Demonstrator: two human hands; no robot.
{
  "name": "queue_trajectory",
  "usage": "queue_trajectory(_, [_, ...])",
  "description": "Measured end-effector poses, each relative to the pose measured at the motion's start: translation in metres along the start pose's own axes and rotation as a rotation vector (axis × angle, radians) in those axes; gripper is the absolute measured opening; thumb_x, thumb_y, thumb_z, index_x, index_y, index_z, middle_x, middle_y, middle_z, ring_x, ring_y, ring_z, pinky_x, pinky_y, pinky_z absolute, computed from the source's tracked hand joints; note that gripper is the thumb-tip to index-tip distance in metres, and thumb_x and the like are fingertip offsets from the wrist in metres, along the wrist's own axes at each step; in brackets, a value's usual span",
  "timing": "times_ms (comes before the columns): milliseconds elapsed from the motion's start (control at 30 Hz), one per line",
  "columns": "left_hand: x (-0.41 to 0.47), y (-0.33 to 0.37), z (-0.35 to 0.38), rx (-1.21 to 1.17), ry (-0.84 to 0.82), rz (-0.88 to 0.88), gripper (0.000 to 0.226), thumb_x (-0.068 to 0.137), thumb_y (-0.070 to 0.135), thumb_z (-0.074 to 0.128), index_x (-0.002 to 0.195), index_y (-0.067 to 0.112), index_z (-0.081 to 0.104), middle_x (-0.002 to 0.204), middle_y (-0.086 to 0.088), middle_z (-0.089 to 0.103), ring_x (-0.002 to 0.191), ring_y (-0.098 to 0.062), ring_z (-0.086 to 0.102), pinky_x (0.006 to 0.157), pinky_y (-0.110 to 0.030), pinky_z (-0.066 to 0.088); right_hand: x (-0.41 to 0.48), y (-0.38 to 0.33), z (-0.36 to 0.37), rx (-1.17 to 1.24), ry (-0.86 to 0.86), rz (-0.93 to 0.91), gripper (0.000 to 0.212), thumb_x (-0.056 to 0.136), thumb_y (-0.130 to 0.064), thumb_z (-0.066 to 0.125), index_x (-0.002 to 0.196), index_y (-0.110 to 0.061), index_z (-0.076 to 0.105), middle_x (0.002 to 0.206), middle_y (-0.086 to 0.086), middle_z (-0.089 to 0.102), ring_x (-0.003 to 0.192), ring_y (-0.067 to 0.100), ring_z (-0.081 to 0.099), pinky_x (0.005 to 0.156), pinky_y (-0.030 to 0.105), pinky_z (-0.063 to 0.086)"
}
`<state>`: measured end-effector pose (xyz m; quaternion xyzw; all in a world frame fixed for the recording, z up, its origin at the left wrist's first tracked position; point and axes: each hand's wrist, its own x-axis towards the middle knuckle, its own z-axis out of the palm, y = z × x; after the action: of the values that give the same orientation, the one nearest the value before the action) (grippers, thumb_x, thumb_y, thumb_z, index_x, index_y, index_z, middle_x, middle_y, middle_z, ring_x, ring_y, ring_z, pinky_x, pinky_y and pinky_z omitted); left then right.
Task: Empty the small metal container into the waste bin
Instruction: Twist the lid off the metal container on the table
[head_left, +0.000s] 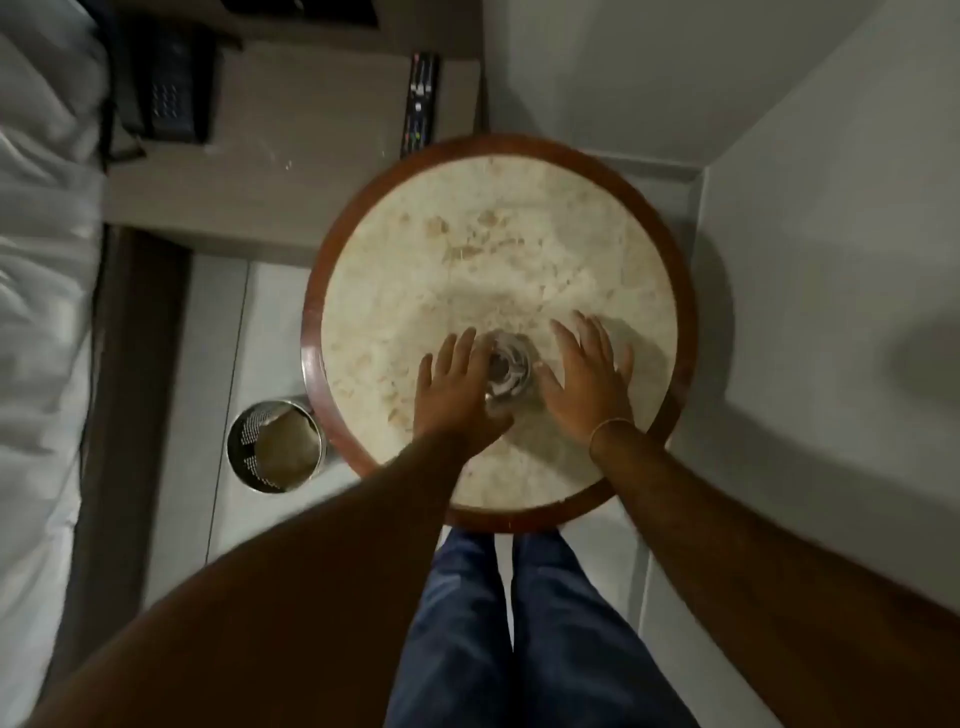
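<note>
Two hands flank the container (506, 370), which sits on the round desk (670, 291) just below the middle of the frame. The left hand (457, 395) lies against its left side with fingers spread and extended; the thumb side looks to touch the metal, though blur makes contact hard to confirm. The right hand (587, 379) is just beside it on the right, fingers also splayed, not closed around anything. Neither hand is gripping yet, as far as I can tell.

Something pale and crumpled seems to sit inside the container, but it is too blurred to name. The bin (278, 444) stands on the floor at lower left of the desk, partly tucked under its rim, open at the top with what looks like a liner or paper inside.

My reading: the task is barely begun. The container is not lifted, nothing is tipped. Grasping, carrying left and down over the bin, and upending all remain.
</note>
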<state>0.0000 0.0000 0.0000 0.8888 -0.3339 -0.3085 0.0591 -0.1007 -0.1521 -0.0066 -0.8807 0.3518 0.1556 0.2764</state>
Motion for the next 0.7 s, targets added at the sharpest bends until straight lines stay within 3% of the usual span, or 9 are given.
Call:
queue_trajectory(67, [0.013,0.003,0.018,0.035,-0.003,0.002,0.113,0.089,0.056,0.077,0.173,0.025,0.007,0.183,-0.006,0.004,0.169,-0.031,-0.002,0.134,-0.056,-0.001,0.008,0.004,0.018,0.056,0.012,0.037,0.056,0.107,-0.04,0.053,0.16,-0.025,0.042,0.176,0.008,0.029,0.164,0.028,0.016,0.129,0.064,0.008])
queue_trajectory(167, [0.03,0.013,0.037,-0.034,0.032,-0.041,0.107,0.094,0.06,0.068,0.173,0.026,0.005,0.183,-0.006,0.001,0.169,-0.032,-0.006,0.131,-0.059,-0.008,0.013,0.012,0.039,0.165,0.084,0.057,0.052,0.104,-0.038,0.053,0.152,-0.017,0.054,0.165,0.014,0.047,0.156,0.034,0.036,0.122,0.064,0.03])
queue_trajectory(233, [0.036,0.016,0.049,-0.106,0.061,-0.089,0.104,0.093,0.062,0.067,0.173,0.025,0.011,0.182,-0.008,0.009,0.169,-0.033,0.003,0.132,-0.061,0.001,0.017,0.018,0.047,0.261,0.16,0.075,0.053,0.1,-0.041,0.051,0.144,-0.014,0.061,0.152,0.017,0.058,0.142,0.038,0.052,0.112,0.062,0.045])
queue_trajectory(300, [0.04,0.015,0.055,-0.122,0.096,-0.115,0.108,0.087,0.055,0.078,0.171,0.021,0.019,0.179,-0.01,0.02,0.165,-0.036,0.016,0.131,-0.06,0.022,0.02,0.02,0.049,0.324,0.213,0.088,0.05,0.1,-0.04,0.051,0.14,-0.014,0.064,0.144,0.016,0.061,0.132,0.037,0.057,0.105,0.059,0.052])
queue_trajectory(367, [0.041,0.011,0.058,-0.116,0.127,-0.107,0.111,0.08,0.047,0.087,0.168,0.018,0.027,0.174,-0.012,0.03,0.159,-0.037,0.027,0.124,-0.054,0.036,0.02,0.022,0.05,0.323,0.227,0.067,0.048,0.1,-0.039,0.051,0.139,-0.016,0.066,0.141,0.014,0.062,0.129,0.036,0.056,0.103,0.056,0.054])
queue_trajectory(467, [0.042,0.008,0.061,-0.135,0.159,-0.072,0.108,0.077,0.042,0.09,0.165,0.014,0.035,0.166,-0.013,0.04,0.151,-0.038,0.037,0.116,-0.052,0.046,0.022,0.023,0.05,0.411,0.252,0.066,0.044,0.101,-0.036,0.052,0.136,-0.015,0.068,0.14,0.013,0.061,0.128,0.031,0.058,0.107,0.047,0.054])
queue_trajectory(600, [0.031,0.011,0.06,-0.233,0.173,-0.084,0.106,0.077,0.041,0.089,0.165,0.014,0.036,0.162,-0.014,0.044,0.148,-0.038,0.039,0.114,-0.051,0.048,0.027,0.019,0.053,0.662,0.159,0.254,0.033,0.108,-0.025,0.054,0.135,-0.013,0.068,0.14,0.01,0.063,0.116,0.015,0.061,0.093,0.011,0.05])
queue_trajectory(633, [0.025,0.013,0.059,-0.274,0.18,-0.088,0.107,0.077,0.04,0.09,0.166,0.014,0.036,0.161,-0.014,0.044,0.148,-0.038,0.039,0.114,-0.051,0.048,0.028,0.017,0.053,0.698,0.145,0.284,0.033,0.109,-0.026,0.053,0.135,-0.012,0.068,0.14,0.01,0.064,0.117,0.014,0.061,0.091,0.008,0.048])
queue_trajectory(700, [0.009,0.017,0.056,-0.358,0.21,-0.088,0.107,0.075,0.036,0.09,0.165,0.014,0.037,0.161,-0.014,0.044,0.148,-0.036,0.039,0.113,-0.052,0.05,0.03,0.009,0.052,0.748,0.075,0.313,0.035,0.11,-0.032,0.052,0.131,-0.012,0.071,0.133,0.01,0.07,0.117,0.018,0.066,0.1,0.022,0.052])
